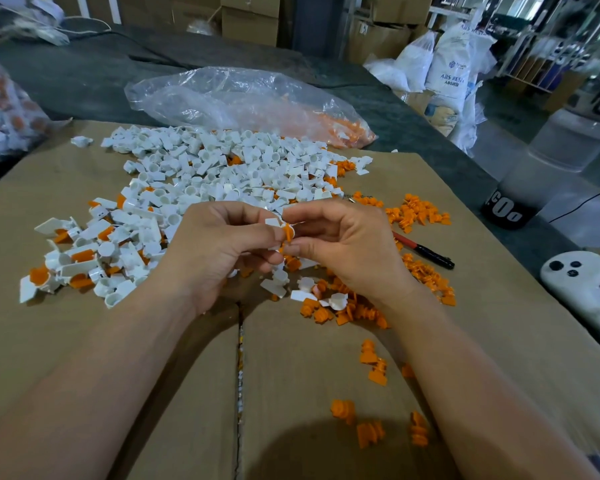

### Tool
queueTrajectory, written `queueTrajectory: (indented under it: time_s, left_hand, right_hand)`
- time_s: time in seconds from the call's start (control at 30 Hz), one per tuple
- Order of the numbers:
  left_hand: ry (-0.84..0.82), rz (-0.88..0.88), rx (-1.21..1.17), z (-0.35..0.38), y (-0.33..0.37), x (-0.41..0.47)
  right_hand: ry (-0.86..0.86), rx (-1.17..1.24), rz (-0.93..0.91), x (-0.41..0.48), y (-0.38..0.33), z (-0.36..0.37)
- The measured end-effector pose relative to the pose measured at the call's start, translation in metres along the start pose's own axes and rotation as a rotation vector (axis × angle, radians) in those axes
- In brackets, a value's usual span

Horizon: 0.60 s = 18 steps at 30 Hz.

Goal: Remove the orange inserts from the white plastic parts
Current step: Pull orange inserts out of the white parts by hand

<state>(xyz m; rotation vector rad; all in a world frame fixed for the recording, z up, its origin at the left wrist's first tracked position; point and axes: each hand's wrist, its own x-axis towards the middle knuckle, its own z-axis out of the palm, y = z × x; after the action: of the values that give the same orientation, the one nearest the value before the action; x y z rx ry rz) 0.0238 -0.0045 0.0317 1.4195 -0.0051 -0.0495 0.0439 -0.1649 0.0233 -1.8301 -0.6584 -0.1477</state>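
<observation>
The left hand (222, 247) and the right hand (343, 244) meet fingertip to fingertip at the centre of the frame, raised above the cardboard. The left hand pinches a small white part (272, 222) between its curled fingers and thumb. The right hand's thumb and fingers close on the orange insert (287, 233) that sticks out of that part, so the piece hangs between both hands, off the surface.

Just below the hands, a few white pieces lie mixed with a cluster of orange ones (340, 306). Right of the right hand, loose orange inserts (416, 209) lie in scattered groups, and a few more sit at lower centre between the forearms. A red and black pen (425, 250) lies among them, near the right wrist.

Left of and above the hands spreads a heap of white parts (222, 168). Several at its lower left end have orange showing in them (80, 254). Everything rests on a brown cardboard sheet (84, 358) with a seam running down the centre, laid on a dark grey tabletop (84, 77).

Beyond the heap, at upper centre, lies a clear plastic bag (229, 95) with orange pieces at its right end. White sacks (447, 64) stand at upper right and brown boxes (250, 19) along the top edge.
</observation>
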Motion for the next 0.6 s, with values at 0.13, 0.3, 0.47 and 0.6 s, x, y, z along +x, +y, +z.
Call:
queueTrajectory:
  time_s: [0.13,0.3,0.47,0.6]
  left_hand:
    - [0.002,-0.004,0.006,-0.0005,-0.0006,-0.0001]
    - [0.006,-0.01,0.0,-0.0005,-0.001,0.0002]
    - [-0.009,-0.017,0.006,0.0006,-0.0001,-0.0013]
    - [-0.011,-0.042,0.006,0.0013,0.0007,-0.0011]
  right_hand:
    - [-0.018,-0.003,-0.014,-0.0001,-0.0002,-0.0014]
    - [-0.02,-0.015,-0.044,0.0006,0.002,-0.002]
    - [-0.026,0.017,-0.083,0.0001,0.0029,-0.0018]
    - [0.016,-0.062,-0.149,-0.0003,0.004,-0.0005]
